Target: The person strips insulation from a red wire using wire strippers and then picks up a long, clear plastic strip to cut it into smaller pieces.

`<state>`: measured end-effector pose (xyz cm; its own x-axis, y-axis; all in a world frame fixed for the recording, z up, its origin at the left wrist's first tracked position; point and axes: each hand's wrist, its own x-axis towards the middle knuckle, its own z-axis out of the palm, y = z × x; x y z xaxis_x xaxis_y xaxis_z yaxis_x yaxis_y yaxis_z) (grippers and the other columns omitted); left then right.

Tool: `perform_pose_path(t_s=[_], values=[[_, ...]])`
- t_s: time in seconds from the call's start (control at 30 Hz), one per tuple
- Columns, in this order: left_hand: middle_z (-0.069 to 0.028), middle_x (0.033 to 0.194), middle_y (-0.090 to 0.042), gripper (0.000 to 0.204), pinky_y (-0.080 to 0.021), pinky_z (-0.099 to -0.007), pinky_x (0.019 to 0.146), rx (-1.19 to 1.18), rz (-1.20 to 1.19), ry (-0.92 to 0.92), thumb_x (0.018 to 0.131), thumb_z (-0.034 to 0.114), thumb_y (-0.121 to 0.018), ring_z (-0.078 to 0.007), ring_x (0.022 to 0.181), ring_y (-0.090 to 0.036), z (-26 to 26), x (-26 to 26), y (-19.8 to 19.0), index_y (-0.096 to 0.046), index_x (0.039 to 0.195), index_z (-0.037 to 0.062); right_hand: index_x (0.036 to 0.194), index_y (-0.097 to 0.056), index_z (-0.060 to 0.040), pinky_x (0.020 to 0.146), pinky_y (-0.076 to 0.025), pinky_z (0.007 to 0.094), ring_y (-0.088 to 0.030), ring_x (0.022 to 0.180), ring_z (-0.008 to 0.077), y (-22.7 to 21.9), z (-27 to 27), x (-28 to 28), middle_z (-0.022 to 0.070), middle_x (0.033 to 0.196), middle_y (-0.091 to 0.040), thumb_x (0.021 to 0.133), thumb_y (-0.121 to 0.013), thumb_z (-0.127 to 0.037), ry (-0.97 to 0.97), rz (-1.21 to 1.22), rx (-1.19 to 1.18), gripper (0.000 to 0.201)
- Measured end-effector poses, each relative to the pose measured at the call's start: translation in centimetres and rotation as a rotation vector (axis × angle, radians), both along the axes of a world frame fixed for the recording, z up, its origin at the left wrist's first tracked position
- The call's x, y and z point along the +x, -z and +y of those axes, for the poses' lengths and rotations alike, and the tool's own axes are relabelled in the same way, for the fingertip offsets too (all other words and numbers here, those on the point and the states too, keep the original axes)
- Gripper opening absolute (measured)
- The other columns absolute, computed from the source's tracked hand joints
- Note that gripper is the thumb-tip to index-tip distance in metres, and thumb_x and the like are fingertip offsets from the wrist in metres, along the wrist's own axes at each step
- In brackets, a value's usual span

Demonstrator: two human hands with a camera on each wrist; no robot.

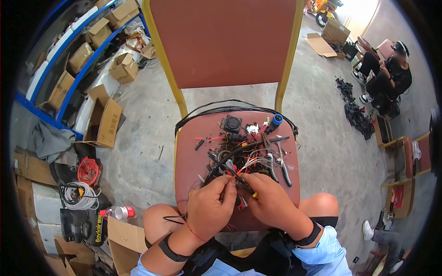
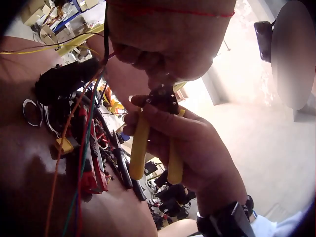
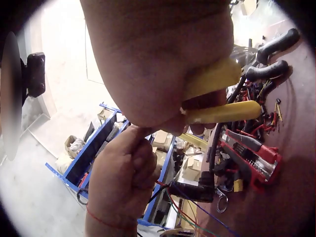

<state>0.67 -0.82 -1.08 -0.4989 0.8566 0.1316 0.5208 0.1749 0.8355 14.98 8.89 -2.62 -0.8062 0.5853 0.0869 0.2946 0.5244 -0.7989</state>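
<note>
My left hand (image 1: 212,207) and right hand (image 1: 269,198) meet above the front of a red chair seat (image 1: 186,158). In the left wrist view my right hand (image 2: 197,138) grips wire strippers by their yellow handles (image 2: 140,148), the dark riveted head (image 2: 165,98) pointing at my left fingertips. Thumb and forefinger of my left hand (image 3: 121,165) pinch a wire at that head; its end is hidden by my fingers. Thin coloured wires (image 2: 88,143) hang beside the left hand. Red-handled pliers (image 3: 252,160) lie on the seat.
A pile of cables and wire scraps (image 1: 225,154) covers the seat's middle, with black-handled pliers (image 1: 285,175) at its right and a blue plug (image 1: 276,120) behind. The chair back (image 1: 225,41) rises beyond. Boxes and a blue shelf (image 1: 83,69) stand left; another person (image 1: 391,76) sits right.
</note>
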Motion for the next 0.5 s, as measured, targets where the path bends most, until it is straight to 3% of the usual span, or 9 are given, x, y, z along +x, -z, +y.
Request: perform_pose_path(t_s=[0.07,0.27,0.37,0.5], values=[[-0.0137,0.067,-0.067,0.015,-0.049,-0.0296,0.054,0.036,0.014,0.0,0.094,0.011,-0.065,-0.0169,0.056,-0.066,0.11,0.0,0.07,-0.071,0.096,-0.0018,0.123,-0.059,0.0006,0.082,-0.05,0.0434,-0.061,0.097,0.0403,-0.04,0.01,-0.03,0.02,0.107,-0.063,0.089,-0.062,-0.002,0.0,0.004,0.006,0.034],[-0.0143,0.066,-0.066,0.016,-0.048,-0.0305,0.053,0.004,0.015,0.018,0.094,0.012,-0.065,-0.0176,0.056,-0.066,-0.06,-0.12,0.17,-0.071,0.095,-0.0023,0.121,-0.058,-0.0004,0.08,-0.051,0.0445,-0.062,0.096,0.043,-0.24,-0.08,0.0,0.021,0.107,-0.062,0.089,-0.062,-0.002,0.006,-0.019,-0.069,0.032],[-0.0171,0.071,-0.066,0.014,-0.049,-0.0397,0.054,-0.02,-0.022,0.004,0.094,0.015,-0.062,-0.0344,0.06,-0.066,-0.05,0.02,-0.42,-0.068,0.09,0.0032,0.121,-0.057,-0.0004,0.082,-0.051,0.045,-0.062,0.099,0.0439,-0.35,-0.15,-0.02,0.0215,0.109,-0.062,0.089,-0.061,-0.002,0.012,-0.038,-0.108,0.032],[-0.0177,0.07,-0.065,0.013,-0.049,-0.039,0.054,-0.046,-0.033,-0.003,0.094,0.015,-0.063,-0.0338,0.061,-0.067,-0.07,0.03,-0.49,-0.068,0.091,0.0031,0.121,-0.057,-0.0002,0.083,-0.052,0.0453,-0.062,0.102,0.0443,0.03,-0.16,-0.11,0.0228,0.11,-0.063,0.088,-0.06,-0.002,0.021,-0.034,-0.105,0.033]])
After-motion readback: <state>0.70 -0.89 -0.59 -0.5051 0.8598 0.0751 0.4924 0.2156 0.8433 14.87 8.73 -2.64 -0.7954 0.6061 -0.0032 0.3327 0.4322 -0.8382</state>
